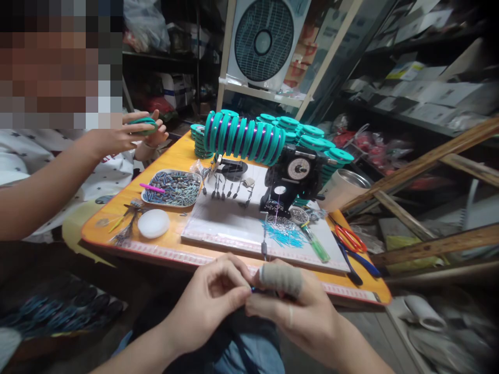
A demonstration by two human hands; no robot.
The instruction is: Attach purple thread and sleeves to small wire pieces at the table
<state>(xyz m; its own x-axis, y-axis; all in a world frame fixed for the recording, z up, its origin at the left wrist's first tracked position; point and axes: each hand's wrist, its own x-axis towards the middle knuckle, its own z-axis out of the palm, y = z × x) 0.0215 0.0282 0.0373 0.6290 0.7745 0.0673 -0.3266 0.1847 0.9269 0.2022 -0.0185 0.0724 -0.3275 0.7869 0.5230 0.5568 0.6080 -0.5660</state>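
My left hand point(212, 296) and my right hand point(296, 306) meet in front of the orange table's near edge point(163, 254), fingertips pinched together on a small dark piece where they touch; I cannot make out what it is. A grey wrap covers my right forefinger point(281, 279). A thin line runs up from my hands to the black winding machine point(292, 182), which carries a row of teal spools point(244, 137). Loose blue tubes point(284, 236) lie on the white board point(226, 223).
A metal tray of small dark sinkers point(173, 188), a white round lump point(153, 223), red-handled scissors point(351, 239) and blue-handled pliers point(362, 262) lie on the table. Teal spool stacks point(307, 136) stand behind. Another person at left holds a teal spool point(142, 124). Wooden beams point(429, 156) at right.
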